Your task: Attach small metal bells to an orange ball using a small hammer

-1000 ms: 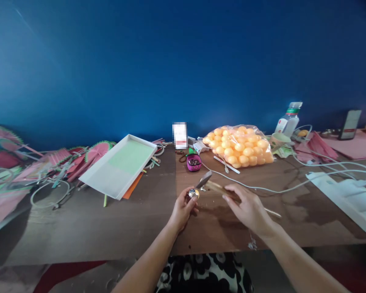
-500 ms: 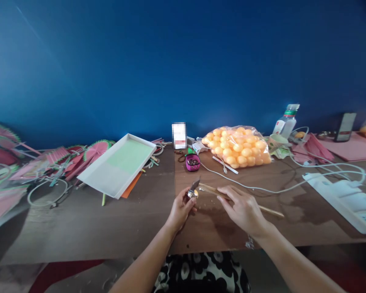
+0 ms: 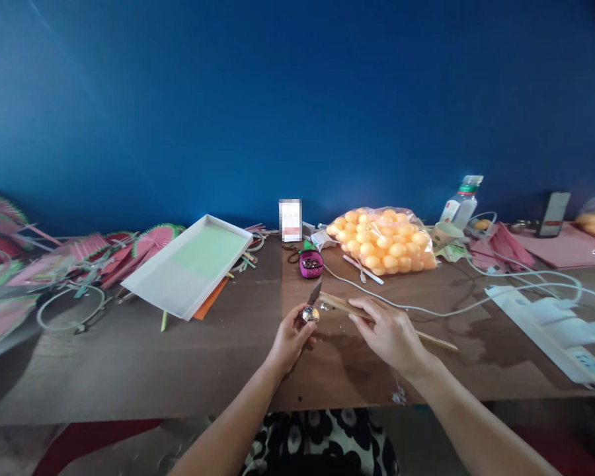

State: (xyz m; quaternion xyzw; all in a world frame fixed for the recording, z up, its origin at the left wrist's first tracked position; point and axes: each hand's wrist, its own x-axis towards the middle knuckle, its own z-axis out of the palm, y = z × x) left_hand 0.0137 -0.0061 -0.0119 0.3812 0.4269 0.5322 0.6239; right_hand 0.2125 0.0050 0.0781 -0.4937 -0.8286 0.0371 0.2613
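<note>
My right hand (image 3: 389,330) is closed round the long wooden handle of what looks like a hammer (image 3: 340,303). Its dark, wedge-shaped head points upward at the left end, close to my left fingers. My left hand (image 3: 291,340) pinches a shiny, round metal piece (image 3: 310,315) right under that head. Whether this piece is separate from the head or touches it, I cannot tell. Small shiny bits (image 3: 324,307) lie on the table beside it. Beyond my hands stands a small purple pouch (image 3: 311,265) with many tiny metal pieces in it.
A clear bag of orange balls (image 3: 381,241) lies behind my right hand. To the left, a white tray (image 3: 161,291) rests tilted near pink paper fans (image 3: 153,241). At right are a power strip (image 3: 540,334), a white cable (image 3: 421,308) and a bottle (image 3: 460,205).
The view has shifted slightly. Both hands keep their holds, and the dark wedge stands a little more upright above the round metal piece.
</note>
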